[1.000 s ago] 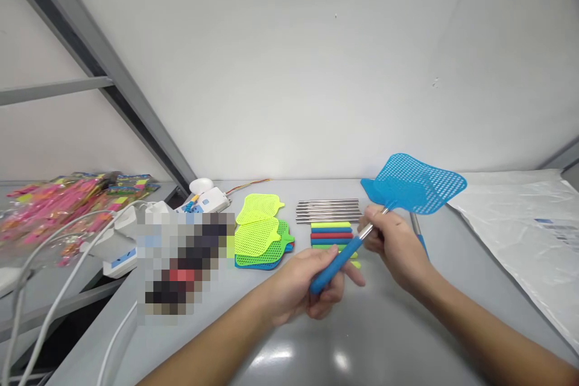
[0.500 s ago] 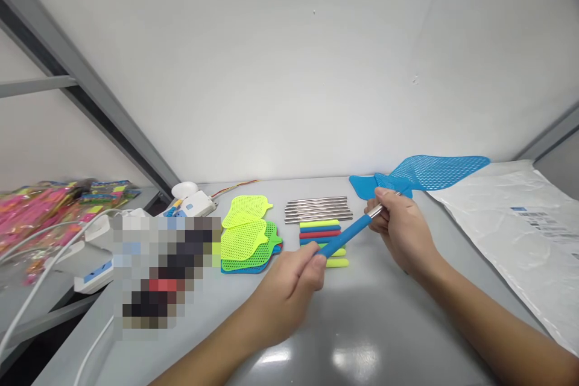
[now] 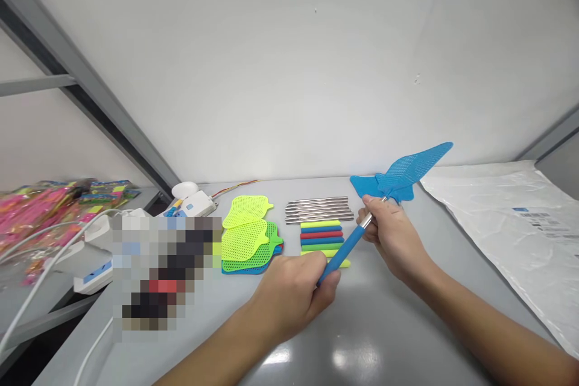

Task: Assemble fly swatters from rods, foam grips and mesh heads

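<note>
A blue fly swatter (image 3: 414,170) is held slantwise above the table, its meshed head pointing up and away to the right. My left hand (image 3: 296,289) is closed around the lower end of its blue grip. Higher up, my right hand (image 3: 392,226) pinches the silvery rod between grip and head. Beyond the right hand, another blue swatter head (image 3: 363,186) lies on the table, partly covered by the held one. Several metal rods (image 3: 319,210) and a column of coloured grips (image 3: 321,234) lie in the middle. Left of these are yellow, green and blue swatter heads (image 3: 244,238).
A white plastic bag (image 3: 506,217) covers the table's right side. On the left stand white power strips (image 3: 93,277) with cables, beside a blurred-out patch. Bright packaged goods (image 3: 45,211) are heaped at far left. A white wall (image 3: 312,72) closes off the back.
The swatter has turned, so its head now shows narrower and tilts up more steeply. My left hand has moved slightly down and right with the grip; my right hand has shifted a little left.
</note>
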`<state>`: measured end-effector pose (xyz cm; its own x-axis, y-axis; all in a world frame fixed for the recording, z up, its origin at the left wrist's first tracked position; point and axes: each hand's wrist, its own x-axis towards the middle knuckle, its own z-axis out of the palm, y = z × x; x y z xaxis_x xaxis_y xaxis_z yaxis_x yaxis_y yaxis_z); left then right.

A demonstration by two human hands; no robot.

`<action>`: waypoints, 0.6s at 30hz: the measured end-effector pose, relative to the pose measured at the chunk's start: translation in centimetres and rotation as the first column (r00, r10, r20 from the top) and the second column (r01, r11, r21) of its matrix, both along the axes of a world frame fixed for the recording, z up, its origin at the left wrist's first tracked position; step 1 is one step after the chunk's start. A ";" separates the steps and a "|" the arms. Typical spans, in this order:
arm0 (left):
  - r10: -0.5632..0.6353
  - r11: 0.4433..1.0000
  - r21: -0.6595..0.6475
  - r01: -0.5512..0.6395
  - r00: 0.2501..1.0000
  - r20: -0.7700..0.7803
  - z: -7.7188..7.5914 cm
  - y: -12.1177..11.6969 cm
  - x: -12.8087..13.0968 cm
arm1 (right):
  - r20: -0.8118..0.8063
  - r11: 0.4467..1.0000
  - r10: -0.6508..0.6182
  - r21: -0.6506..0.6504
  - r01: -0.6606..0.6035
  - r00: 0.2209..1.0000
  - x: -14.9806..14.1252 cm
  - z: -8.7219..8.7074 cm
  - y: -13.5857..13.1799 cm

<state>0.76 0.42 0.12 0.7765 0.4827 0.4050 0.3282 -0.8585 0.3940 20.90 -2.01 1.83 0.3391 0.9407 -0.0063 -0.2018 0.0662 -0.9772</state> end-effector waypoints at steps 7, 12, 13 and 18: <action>0.057 0.994 -0.086 -0.065 0.994 -0.089 0.1 -0.5 0.3 | 0.185 0.995 -0.078 -0.045 0.088 0.980 0.4 0.9 0.3; 0.065 0.979 -0.187 -0.077 0.995 -0.072 0.2 -0.3 -0.1 | 0.287 0.983 -0.107 -0.113 0.145 0.952 0.9 1.9 0.2; 0.061 0.974 -0.213 -0.076 0.995 -0.073 0.2 -0.3 -0.1 | 0.307 0.980 -0.111 -0.126 0.156 0.945 1.0 1.9 0.2; 0.069 0.894 -0.442 -0.073 0.997 -0.025 0.6 -0.8 0.1 | 0.346 0.981 -0.098 -0.126 0.150 0.933 1.7 1.7 0.1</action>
<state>0.90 -0.35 0.76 0.7360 0.6644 0.1302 0.3866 -0.5703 0.7248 22.58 -1.88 3.53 0.4596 0.8881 -0.0071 0.1409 -0.0809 -0.9867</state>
